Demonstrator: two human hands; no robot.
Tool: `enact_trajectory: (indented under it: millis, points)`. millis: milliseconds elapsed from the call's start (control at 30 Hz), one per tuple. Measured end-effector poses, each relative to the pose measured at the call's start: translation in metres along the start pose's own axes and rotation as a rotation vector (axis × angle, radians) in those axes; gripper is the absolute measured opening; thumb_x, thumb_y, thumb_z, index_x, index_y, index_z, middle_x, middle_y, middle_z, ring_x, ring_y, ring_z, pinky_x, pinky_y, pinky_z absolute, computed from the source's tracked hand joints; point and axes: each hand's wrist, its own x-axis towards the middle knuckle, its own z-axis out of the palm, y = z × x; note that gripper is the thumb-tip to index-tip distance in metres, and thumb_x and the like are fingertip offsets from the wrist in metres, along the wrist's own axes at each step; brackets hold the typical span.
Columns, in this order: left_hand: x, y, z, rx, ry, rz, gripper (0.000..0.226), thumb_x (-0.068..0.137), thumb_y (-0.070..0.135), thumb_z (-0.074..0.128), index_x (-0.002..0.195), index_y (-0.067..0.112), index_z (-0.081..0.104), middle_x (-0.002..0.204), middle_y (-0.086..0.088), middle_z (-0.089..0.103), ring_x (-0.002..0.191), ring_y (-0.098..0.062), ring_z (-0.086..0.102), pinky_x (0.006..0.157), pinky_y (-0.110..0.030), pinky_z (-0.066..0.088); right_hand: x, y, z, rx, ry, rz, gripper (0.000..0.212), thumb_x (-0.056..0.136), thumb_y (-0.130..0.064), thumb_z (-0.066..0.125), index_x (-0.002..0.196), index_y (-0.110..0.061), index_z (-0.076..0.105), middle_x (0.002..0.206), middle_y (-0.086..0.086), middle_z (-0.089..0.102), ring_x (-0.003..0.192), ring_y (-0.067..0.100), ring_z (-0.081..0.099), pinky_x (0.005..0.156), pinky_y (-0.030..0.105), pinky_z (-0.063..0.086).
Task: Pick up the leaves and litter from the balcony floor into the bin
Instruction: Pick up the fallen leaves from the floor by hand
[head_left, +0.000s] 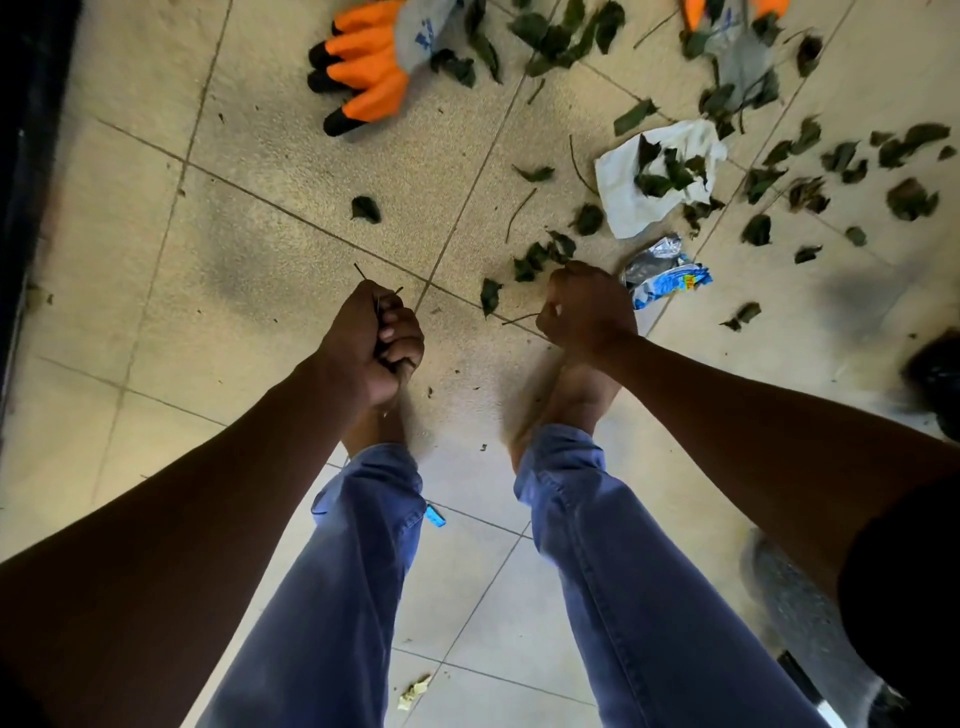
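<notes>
Head view, person standing, looking down at tiled balcony floor (270, 249). Landmark = white paper scrap (654, 179) lying flat on the tiles.

Left hand (371, 343): well to the left of and nearer the camera than the paper, fingers curled in a fist round a few thin twigs (363, 278); stem ends poke out the top of the fist.

Right hand (587, 312): just nearer the camera than the paper, fingers bunched, pinching a thin stem (519, 318) that sticks out to the left. A few leaves sit right at its knuckles; can't tell if they're gripped or on the floor.

Leaves (826, 171): scattered dark green, mostly right of and beyond the paper, several lying on top of it, a small cluster just near-left of it. One lone leaf (365, 209) well left of the paper.

Foil wrapper (662, 275), silver and blue, crumpled, just nearer the camera than the paper, beside the right hand.

Orange-and-grey glove (374, 57) far-left of the paper; second glove (737, 47) beyond the paper, leaves over it.

Bare feet and blue jeans (623, 571) below the hands. Bin: not clearly identifiable.
</notes>
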Motion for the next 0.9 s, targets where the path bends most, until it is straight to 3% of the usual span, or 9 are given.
enact_trajectory:
  millis: [67,167,300,433,533,633,767,900]
  points:
    - [0.001,-0.003,0.0,0.003,-0.006,0.005,0.022,0.076,0.013,0.047,0.062,0.024,0.034,0.05,0.009,0.029,0.035,-0.004,0.027,0.03,-0.018,0.019,-0.004,0.001,0.002,-0.016,0.01,-0.072,0.017,0.078,-0.019,0.064,0.094,-0.014,0.064,0.092,0.01,0.065,0.086,0.031,0.063,0.066,0.035,0.05]
    - [0.002,-0.006,0.0,0.015,0.0,0.011,0.02,0.072,0.013,0.049,0.061,0.023,0.034,0.051,0.009,0.029,0.035,-0.004,0.026,0.029,-0.018,0.018,-0.012,-0.001,0.012,-0.117,-0.019,-0.175,0.042,0.075,-0.01,0.071,0.115,-0.011,0.06,0.1,0.015,0.065,0.091,0.035,0.062,0.066,0.037,0.052]
    - [0.003,-0.006,-0.004,0.037,0.013,0.005,0.021,0.071,0.014,0.049,0.062,0.024,0.033,0.052,0.01,0.027,0.036,-0.004,0.024,0.029,-0.018,0.017,-0.014,-0.026,0.017,-0.151,-0.124,-0.191,0.044,0.076,-0.001,0.064,0.119,-0.009,0.056,0.106,0.017,0.064,0.095,0.036,0.061,0.069,0.04,0.052]
    - [0.0,-0.009,-0.01,0.059,0.014,-0.006,0.021,0.072,0.014,0.049,0.062,0.025,0.034,0.052,0.01,0.026,0.036,-0.004,0.025,0.029,-0.018,0.017,-0.012,-0.032,0.013,-0.158,-0.137,-0.129,0.041,0.077,-0.002,0.061,0.117,-0.01,0.056,0.103,0.017,0.065,0.092,0.036,0.062,0.066,0.037,0.048]
    - [-0.005,-0.01,-0.012,0.075,0.018,-0.012,0.021,0.073,0.014,0.049,0.063,0.025,0.033,0.051,0.01,0.026,0.035,-0.004,0.025,0.03,-0.017,0.017,-0.016,-0.025,0.007,-0.268,-0.112,-0.171,0.032,0.065,-0.006,0.071,0.096,-0.009,0.064,0.088,0.014,0.064,0.079,0.033,0.061,0.061,0.035,0.047]
    - [-0.009,-0.01,-0.006,0.102,0.022,-0.016,0.021,0.073,0.014,0.048,0.063,0.025,0.033,0.05,0.01,0.026,0.035,-0.004,0.025,0.03,-0.017,0.016,-0.022,-0.006,-0.007,-0.404,-0.051,-0.156,0.02,0.063,-0.01,0.073,0.082,-0.008,0.067,0.09,0.013,0.062,0.086,0.033,0.058,0.066,0.036,0.047]
    - [-0.01,-0.014,0.003,0.127,0.025,-0.031,0.023,0.078,0.014,0.047,0.062,0.024,0.034,0.05,0.01,0.027,0.035,-0.004,0.025,0.029,-0.018,0.017,-0.033,0.025,-0.025,-0.51,-0.083,-0.14,0.021,0.071,-0.013,0.076,0.092,-0.009,0.073,0.094,0.013,0.065,0.099,0.036,0.057,0.076,0.041,0.052]
    - [-0.006,-0.014,0.011,0.133,0.019,-0.041,0.032,0.093,0.017,0.038,0.061,0.023,0.035,0.051,0.009,0.027,0.035,-0.004,0.025,0.029,-0.018,0.018,-0.038,0.044,-0.028,-0.515,-0.149,-0.067,0.024,0.074,-0.012,0.076,0.098,-0.012,0.072,0.089,0.013,0.068,0.098,0.038,0.059,0.073,0.041,0.052]
